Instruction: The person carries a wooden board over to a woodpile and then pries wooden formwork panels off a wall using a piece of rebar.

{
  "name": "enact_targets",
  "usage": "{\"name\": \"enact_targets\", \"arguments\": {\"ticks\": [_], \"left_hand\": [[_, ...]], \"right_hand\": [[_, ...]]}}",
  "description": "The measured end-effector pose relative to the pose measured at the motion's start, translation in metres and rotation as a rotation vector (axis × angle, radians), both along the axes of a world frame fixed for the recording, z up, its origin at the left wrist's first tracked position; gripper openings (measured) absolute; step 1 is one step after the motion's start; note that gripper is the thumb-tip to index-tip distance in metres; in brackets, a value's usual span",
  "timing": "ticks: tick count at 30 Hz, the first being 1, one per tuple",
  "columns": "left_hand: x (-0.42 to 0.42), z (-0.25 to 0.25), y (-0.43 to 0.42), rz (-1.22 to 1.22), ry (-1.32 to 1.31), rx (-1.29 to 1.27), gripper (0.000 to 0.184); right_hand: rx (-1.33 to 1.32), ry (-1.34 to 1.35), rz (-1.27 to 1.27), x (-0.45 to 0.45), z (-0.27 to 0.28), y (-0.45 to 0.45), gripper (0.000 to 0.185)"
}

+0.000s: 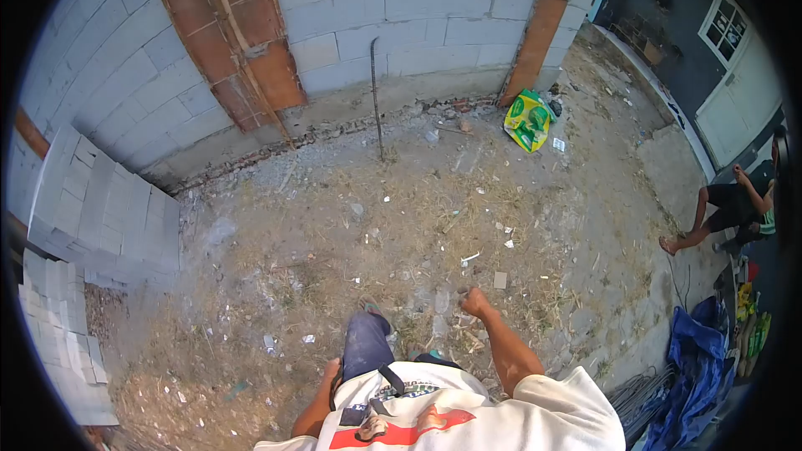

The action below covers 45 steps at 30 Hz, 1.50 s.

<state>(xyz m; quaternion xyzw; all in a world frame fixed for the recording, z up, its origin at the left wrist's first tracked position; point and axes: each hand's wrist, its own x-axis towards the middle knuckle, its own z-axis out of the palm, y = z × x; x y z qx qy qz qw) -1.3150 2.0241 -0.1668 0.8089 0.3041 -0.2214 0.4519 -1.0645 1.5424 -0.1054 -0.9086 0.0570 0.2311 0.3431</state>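
My right hand (476, 304) reaches forward over the littered ground, its fingers curled closed. A small dark spot shows at its fingertips, too small to name. Below and ahead of it lie a square tan piece (499, 281) and a thin white scrap (470, 258). My left hand (332, 369) hangs low beside my hip, against my dark trousers (366, 342); its fingers are mostly hidden. One sandalled foot (370, 307) shows ahead of my knee.
A block wall (384, 4) with brown columns runs ahead; a bent steel bar (376, 100) stands before it. Stacked pale blocks (125, 209) rise at left. A green-yellow sack (528, 121) lies by the wall. At right are a seated person (735, 205) and a blue tarp (689, 367).
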Motion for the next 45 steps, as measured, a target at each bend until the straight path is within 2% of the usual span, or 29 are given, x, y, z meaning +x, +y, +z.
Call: {"name": "enact_targets", "arguments": {"ticks": [2,3,5,6,7,8,9,11,13,15,17,19,20,21,23,25,27,28,30,32,34,37,39,40,41,42,43,44,45], "left_hand": [[0.055,-0.008,0.012,-0.305,-0.014,-0.005,0.036],[0.081,-0.027,0.024,-0.256,-0.021,0.004,0.036],[0.138,-0.061,0.045,-0.515,0.138,0.169,0.035],[0.168,-0.069,0.056,-0.434,0.1,0.132,0.034],[0.203,-0.068,0.067,-0.513,0.03,0.101,0.034],[0.244,-0.065,0.075,-0.608,0.132,0.159,0.034],[0.28,-0.053,0.078,-0.71,0.254,0.203,0.034],[0.356,-0.023,0.088,-0.601,0.149,0.243,0.034],[0.436,-0.001,0.113,-0.552,-0.018,0.159,0.032],[0.503,0.024,0.132,-0.284,-0.264,0.075,0.027],[0.572,0.048,0.15,-0.188,-0.236,0.038,0.024],[0.623,0.044,0.168,-0.13,-0.284,0.048,0.025],[0.645,0.05,0.174,-0.073,-0.335,0.053,0.026],[0.661,0.055,0.18,-0.063,-0.331,0.06,0.026],[0.686,0.082,0.189,-0.116,-0.244,0.069,0.032],[0.692,0.07,0.197,-0.101,-0.219,0.074,0.035],[0.691,0.067,0.197,-0.044,-0.097,0.074,0.039],[0.687,0.069,0.196,0.014,0.003,0.076,0.04],[0.651,-0.02,0.2,0.039,0.01,0.192,0.043],[0.632,0.013,0.181,0.04,-0.035,0.258,0.024],[0.613,0.009,0.175,-0.63,0.1,0.534,0.019],[0.609,0.022,0.158,-0.618,0.086,0.469,0.021],[0.633,0.054,0.138,-0.711,0.124,0.352,0.024],[0.657,0.077,0.131,-0.338,0.168,0.176,0.021],[0.681,0.085,0.126,-0.317,0.183,0.171,0.021],[0.704,0.091,0.121,-0.192,0.149,0.165,0.02],[0.725,0.094,0.117,-0.068,0.113,0.164,0.019],[0.744,0.098,0.116,-0.051,0.122,0.167,0.019],[0.764,0.1,0.115,-0.14,-0.089,0.229,0.022]], "right_hand": [[0.194,0.072,-0.018,0.064,-0.027,0.012,0.036],[0.212,0.076,-0.004,0.09,-0.027,0.023,0.035],[0.231,0.113,0.02,0.135,-0.039,0.039,0.033],[0.19,0.084,0.042,0.147,-0.048,0.043,0.034],[0.188,0.166,0.014,0.16,-0.044,0.051,0.034],[0.148,0.117,0.039,0.162,-0.111,0.032,0.032],[0.169,0.34,-0.078,0.17,-0.032,0.062,0.032],[0.191,0.532,-0.156,0.173,-0.006,0.077,0.035],[-0.035,0.475,0.137,0.183,-0.02,0.074,0.036],[-0.013,0.519,0.193,0.196,-0.053,0.064,0.039],[0.021,0.556,0.249,0.236,-0.041,0.082,0.042],[-0.122,0.477,0.122,0.289,0.006,0.115,0.04],[-0.235,0.317,0.254,0.313,0.001,0.125,0.045],[-0.231,0.319,0.267,0.337,-0.001,0.127,0.045],[-0.139,0.296,0.165,0.408,0.044,0.156,0.048],[-0.009,0.412,-0.023,0.474,0.021,0.163,0.043],[-0.015,0.155,0.128,0.544,-0.04,0.152,0.046],[-0.007,0.138,0.138,0.579,-0.032,0.161,0.048],[0.016,0.135,0.167,0.672,-0.01,0.195,0.052],[0.093,0.078,0.19,0.759,-0.019,0.216,0.054],[0.203,0.068,0.172,0.839,-0.035,0.234,0.058],[0.321,0.092,0.003,0.951,0.006,0.294,0.062],[0.42,-0.022,-0.26,1.012,-0.005,0.325,0.066],[0.421,-0.004,-0.242,1.041,-0.025,0.336,0.066],[0.419,-0.122,-0.323,1.068,-0.048,0.345,0.065],[0.417,-0.241,-0.404,1.089,-0.063,0.351,0.064],[0.418,-0.225,-0.387,1.104,-0.064,0.353,0.064],[0.365,-0.152,-0.237,1.118,-0.057,0.355,0.061],[0.313,-0.085,-0.087,1.13,-0.051,0.361,0.059]]}}
